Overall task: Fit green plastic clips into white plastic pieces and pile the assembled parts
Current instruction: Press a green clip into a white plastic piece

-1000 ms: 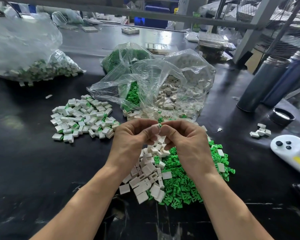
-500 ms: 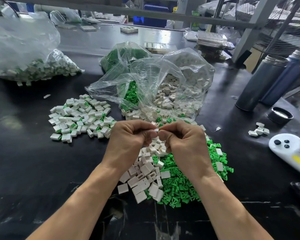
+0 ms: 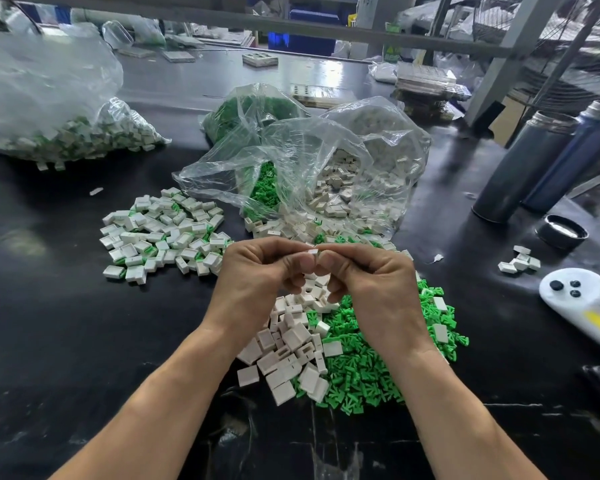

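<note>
Little has moved since the earlier frames: both hands stay raised together above the loose stock, fingertips still meeting. The left hand (image 3: pixel 257 271) and right hand (image 3: pixel 371 278) each pinch an end of one small white piece (image 3: pixel 311 251), thumbs pressed close beneath it. No green shows between the fingers now, so the clip is probably seated or nearly so, though I cannot tell for sure. If so, this part should go next to the pile of finished parts (image 3: pixel 163 233) on the left. Below the hands lie white pieces (image 3: pixel 284 344), boxy and matte with slots, beside green clips (image 3: pixel 364 368), glossy and pronged. Crinkled clear bags (image 3: pixel 309 168) spill more onto the shiny black table (image 3: pixel 49 341).
</note>
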`<state>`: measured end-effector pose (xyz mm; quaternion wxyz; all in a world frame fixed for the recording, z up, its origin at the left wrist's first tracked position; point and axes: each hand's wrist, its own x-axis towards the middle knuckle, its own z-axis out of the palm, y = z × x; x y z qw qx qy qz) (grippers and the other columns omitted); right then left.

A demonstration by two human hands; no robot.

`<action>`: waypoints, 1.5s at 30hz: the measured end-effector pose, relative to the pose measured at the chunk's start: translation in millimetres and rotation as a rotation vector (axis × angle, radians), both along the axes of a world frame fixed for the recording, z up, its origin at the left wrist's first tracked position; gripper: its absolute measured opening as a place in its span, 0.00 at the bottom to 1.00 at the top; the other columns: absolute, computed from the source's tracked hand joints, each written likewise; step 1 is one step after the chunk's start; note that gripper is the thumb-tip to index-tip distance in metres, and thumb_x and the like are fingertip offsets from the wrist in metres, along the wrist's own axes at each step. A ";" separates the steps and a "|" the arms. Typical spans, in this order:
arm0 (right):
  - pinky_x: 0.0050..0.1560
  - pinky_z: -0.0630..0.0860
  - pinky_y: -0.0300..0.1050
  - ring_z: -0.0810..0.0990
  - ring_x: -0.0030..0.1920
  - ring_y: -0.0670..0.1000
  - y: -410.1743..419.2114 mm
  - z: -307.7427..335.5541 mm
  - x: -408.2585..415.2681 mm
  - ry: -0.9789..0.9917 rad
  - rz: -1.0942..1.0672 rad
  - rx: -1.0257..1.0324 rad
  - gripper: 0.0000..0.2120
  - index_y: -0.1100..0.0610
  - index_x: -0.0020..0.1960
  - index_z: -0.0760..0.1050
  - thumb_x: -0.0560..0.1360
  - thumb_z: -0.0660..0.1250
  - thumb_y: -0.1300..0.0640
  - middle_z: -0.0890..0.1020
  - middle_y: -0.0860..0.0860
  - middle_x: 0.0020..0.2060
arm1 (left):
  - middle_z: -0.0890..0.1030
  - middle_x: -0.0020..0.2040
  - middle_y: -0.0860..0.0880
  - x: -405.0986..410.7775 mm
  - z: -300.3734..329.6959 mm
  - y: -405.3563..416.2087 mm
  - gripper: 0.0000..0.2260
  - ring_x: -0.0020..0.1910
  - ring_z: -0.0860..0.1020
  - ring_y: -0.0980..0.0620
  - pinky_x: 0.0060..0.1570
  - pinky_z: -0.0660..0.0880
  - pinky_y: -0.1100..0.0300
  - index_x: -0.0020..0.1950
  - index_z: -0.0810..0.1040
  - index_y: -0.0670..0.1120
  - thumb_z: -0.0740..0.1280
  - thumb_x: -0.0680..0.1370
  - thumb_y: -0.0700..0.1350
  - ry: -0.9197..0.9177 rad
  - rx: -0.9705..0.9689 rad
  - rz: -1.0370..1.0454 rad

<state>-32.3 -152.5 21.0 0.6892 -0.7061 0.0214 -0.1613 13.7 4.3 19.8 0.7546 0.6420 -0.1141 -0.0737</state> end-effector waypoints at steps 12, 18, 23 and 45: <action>0.24 0.68 0.43 0.75 0.29 0.53 9.9 3.9 0.5 0.213 0.021 0.098 0.29 0.56 0.39 0.84 0.86 0.55 0.41 0.84 0.59 0.34 | 0.86 0.50 0.49 -3.9 -2.5 -10.2 0.03 0.48 0.84 0.48 0.50 0.82 0.57 0.46 0.87 0.47 0.76 0.73 0.43 -0.122 0.064 -0.047; 0.20 0.62 0.39 0.69 0.23 0.48 18.8 5.3 2.3 0.266 -0.007 0.167 0.31 0.50 0.32 0.83 0.87 0.54 0.42 0.76 0.51 0.23 | 0.85 0.53 0.50 -8.9 -1.2 -16.9 0.04 0.41 0.84 0.52 0.40 0.81 0.63 0.48 0.85 0.39 0.74 0.75 0.35 -0.129 -0.016 -0.126; 0.20 0.61 0.39 0.68 0.22 0.48 19.1 5.8 3.7 0.253 -0.018 0.242 0.30 0.49 0.34 0.84 0.87 0.53 0.44 0.74 0.51 0.22 | 0.84 0.55 0.45 -9.9 -1.4 -17.5 0.06 0.45 0.84 0.39 0.43 0.84 0.54 0.50 0.83 0.35 0.74 0.75 0.35 -0.147 -0.029 -0.138; 0.23 0.71 0.32 0.76 0.23 0.39 21.4 0.3 5.6 0.125 0.012 0.359 0.25 0.59 0.43 0.82 0.89 0.52 0.54 0.77 0.44 0.22 | 0.83 0.57 0.50 -12.5 -1.7 -23.4 0.05 0.49 0.82 0.33 0.51 0.78 0.30 0.49 0.85 0.45 0.75 0.76 0.37 -0.193 0.130 -0.069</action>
